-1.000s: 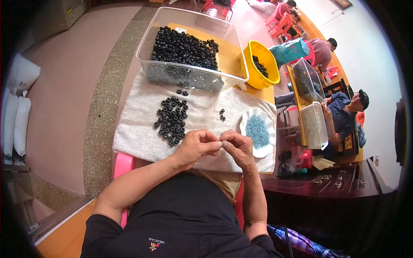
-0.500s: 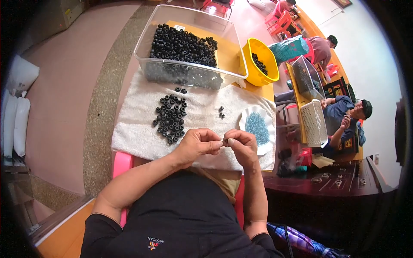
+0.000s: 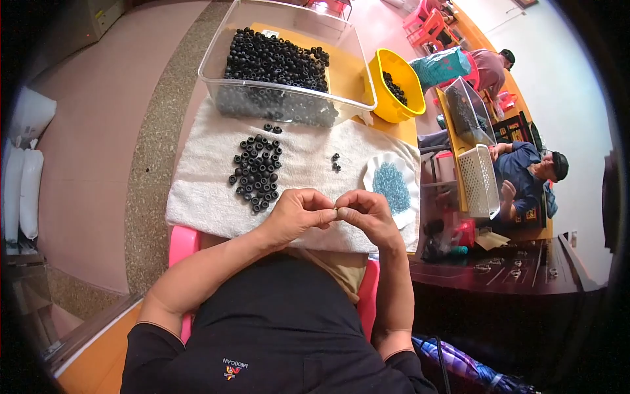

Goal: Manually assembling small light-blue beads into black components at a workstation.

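My left hand (image 3: 302,211) and my right hand (image 3: 366,213) meet fingertip to fingertip above the near part of a white towel (image 3: 197,197). Both are closed in a pinch around something tiny, mostly hidden by the fingers. Left of them lies a loose group of small black ring-like parts (image 3: 256,172), each with a hole. A few smaller black pieces (image 3: 336,163) rest on the towel beyond my fingers. Close to my right hand stands a white wavy-edged dish (image 3: 373,172) filled with small clear-blue pieces (image 3: 392,187).
A clear plastic bin (image 3: 289,88) of black parts stands at the back, with a yellow basin (image 3: 397,111) beside it. On the right, a person (image 3: 525,174) sits near a white perforated basket (image 3: 478,180). A dark table (image 3: 499,266) stands at the lower right.
The view has shifted slightly, so the bin and towel sit higher. My hands stay joined, with the fingertips now closer together around the small thing.
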Available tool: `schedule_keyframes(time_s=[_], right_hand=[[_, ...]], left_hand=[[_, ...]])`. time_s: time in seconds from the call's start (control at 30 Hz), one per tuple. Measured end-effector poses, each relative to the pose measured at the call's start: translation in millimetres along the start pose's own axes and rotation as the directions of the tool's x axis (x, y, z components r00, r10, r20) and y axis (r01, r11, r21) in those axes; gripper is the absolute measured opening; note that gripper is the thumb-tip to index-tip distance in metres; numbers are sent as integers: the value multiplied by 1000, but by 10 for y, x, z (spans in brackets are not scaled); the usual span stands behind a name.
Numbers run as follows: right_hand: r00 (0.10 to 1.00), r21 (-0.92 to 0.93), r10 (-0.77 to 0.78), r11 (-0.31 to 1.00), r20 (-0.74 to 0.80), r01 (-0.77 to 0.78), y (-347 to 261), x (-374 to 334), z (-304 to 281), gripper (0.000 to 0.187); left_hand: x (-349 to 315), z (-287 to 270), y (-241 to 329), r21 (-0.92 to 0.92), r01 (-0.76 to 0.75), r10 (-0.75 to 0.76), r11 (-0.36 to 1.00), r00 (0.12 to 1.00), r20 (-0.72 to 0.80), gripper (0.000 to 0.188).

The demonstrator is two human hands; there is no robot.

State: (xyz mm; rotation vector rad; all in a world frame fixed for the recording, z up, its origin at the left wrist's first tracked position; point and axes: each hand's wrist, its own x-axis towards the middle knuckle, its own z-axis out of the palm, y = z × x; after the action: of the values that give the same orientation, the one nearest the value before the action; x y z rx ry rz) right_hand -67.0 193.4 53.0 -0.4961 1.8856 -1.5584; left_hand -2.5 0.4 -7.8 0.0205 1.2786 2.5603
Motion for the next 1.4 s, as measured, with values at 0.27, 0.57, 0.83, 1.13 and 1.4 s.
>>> schedule_keyframes(time_s=[0.27,0.57,0.83,1.13,1.4], right_hand=[[999,41,29,999,43,-31,105,-4,-68,13],[996,95,43,994,76,-50,32,-56,-66,12],[957,-104,-235,970,-167,220,200,-55,160,12],[639,-812,-758,453,-133,369,201,-130,445,31],[552,-880,-834,255,10,401,279,-25,461,49]], left_hand=[[-19,37,-34,71,-53,53,996,999,-2,11],[-21,41,-59,101,-56,53,993,998,31,11],[-3,21,-69,60,-118,121,991,992,-41,11],[-6,8,-85,7,-99,99,995,988,-116,13],[-6,14,-128,8,-106,107,994,985,-138,14]])
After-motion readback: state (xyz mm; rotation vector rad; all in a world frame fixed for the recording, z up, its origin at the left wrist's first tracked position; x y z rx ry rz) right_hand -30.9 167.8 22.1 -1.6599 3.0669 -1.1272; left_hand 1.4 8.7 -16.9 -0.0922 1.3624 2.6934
